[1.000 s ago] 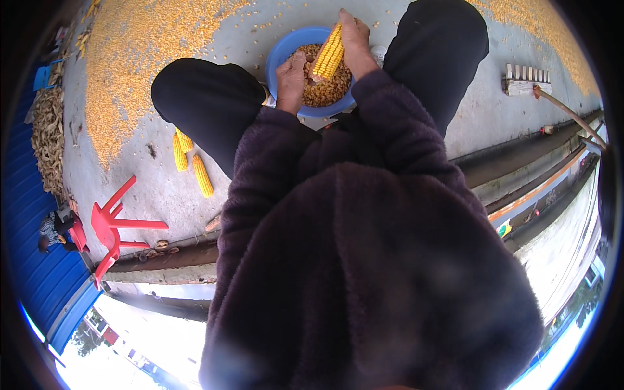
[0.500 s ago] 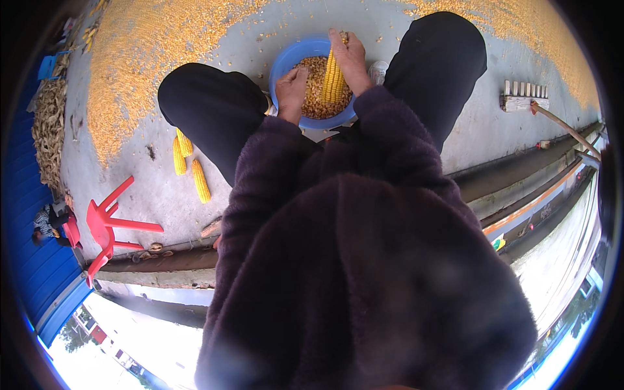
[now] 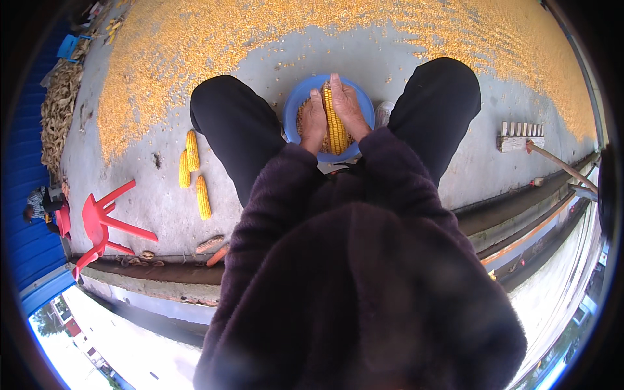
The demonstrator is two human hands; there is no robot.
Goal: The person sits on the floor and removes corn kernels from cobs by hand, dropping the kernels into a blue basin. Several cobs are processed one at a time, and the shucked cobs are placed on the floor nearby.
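An ear of corn (image 3: 336,130) with yellow kernels stands tilted over a blue basin (image 3: 292,101). My right hand (image 3: 351,110) is wrapped round its upper right side, thumb pointing up. Against the ear's left side lies my left hand (image 3: 313,125), thumb raised and fingers curled, its fingertips mostly hidden. Loose corn kernels (image 3: 301,117) fill the bottom of the basin, which sits between my bent knees. Left of my legs, three more ears of corn (image 3: 203,198) lie on the concrete.
Spread kernels (image 3: 149,84) cover much of the far floor. A red plastic chair (image 3: 97,224) lies tipped at the left, with dry husks (image 3: 60,123) piled beyond. At the right rests a wooden toothed rake (image 3: 522,138). Another person (image 3: 40,207) is at the far left.
My left hand has come in from beside the ear to its left side. My right hand still grips the ear. The whole view has shifted, with the basin now lower in it.
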